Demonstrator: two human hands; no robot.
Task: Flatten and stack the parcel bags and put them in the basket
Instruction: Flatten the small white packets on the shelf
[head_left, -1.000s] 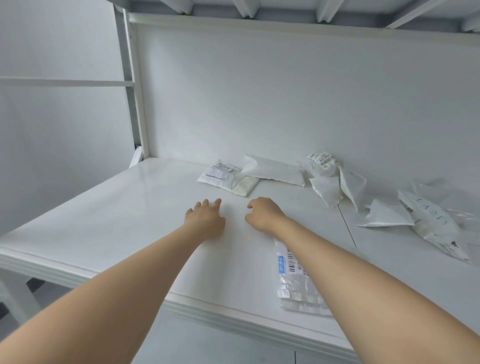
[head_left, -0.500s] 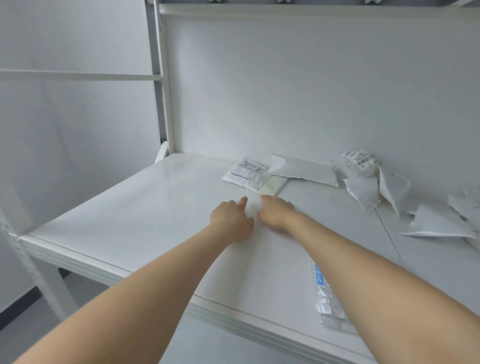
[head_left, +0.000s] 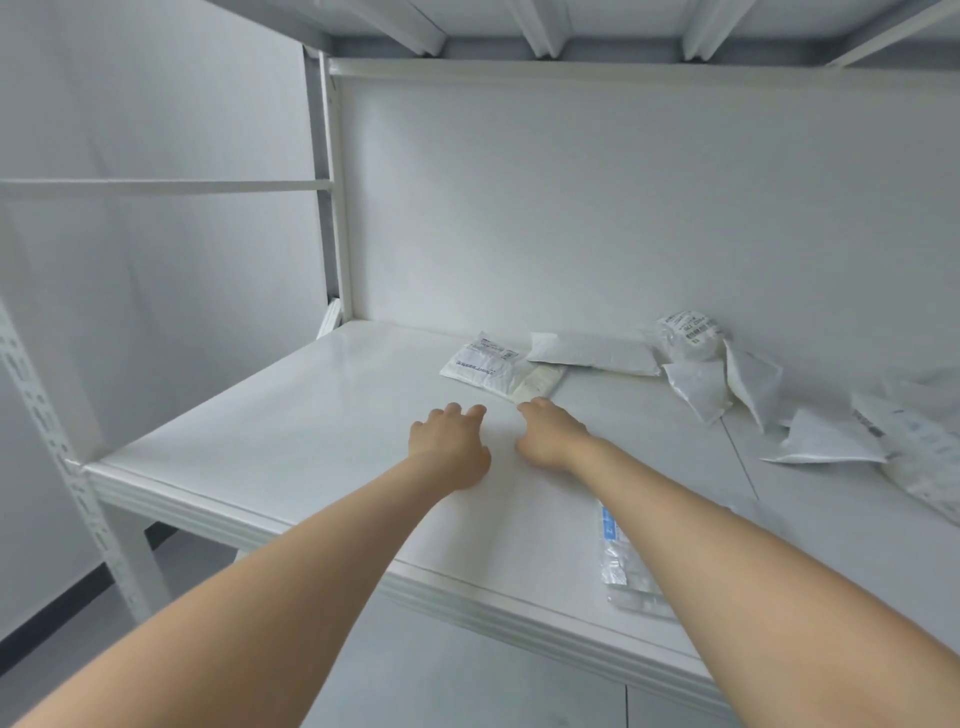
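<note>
Left hand (head_left: 449, 447) lies flat, fingers straight, mid-shelf (head_left: 260, 441). The right hand (head_left: 550, 436) is just beside it, knuckles up — its grip I cannot tell. Judging by the scatter, nothing is stacked: labelled bag (head_left: 485, 366), white bag (head_left: 592, 353) and crumpled bags (head_left: 696, 374) along the back edge, clear bag (head_left: 623, 566) at the front — no basket visible.

the shelf board (head_left: 311, 415) is glossy white, and the back panel (head_left: 571, 208) rising behind it is a paler grey-white. at the board's back lies the labelled bag (head_left: 485, 366), white with a label printed in grey and black and a cream patch at one end. further right along the board's back are the plain bag (head_left: 592, 353), all white, and the crumpled bag (head_left: 691, 338), white with black lettering. at the board's right edge the lettered bag (head_left: 914, 447) is white with dark grey print. at the board's front edge the clear bag (head_left: 621, 561) bears a blue strip. below the board the floor (head_left: 467, 675) is grey.
</note>
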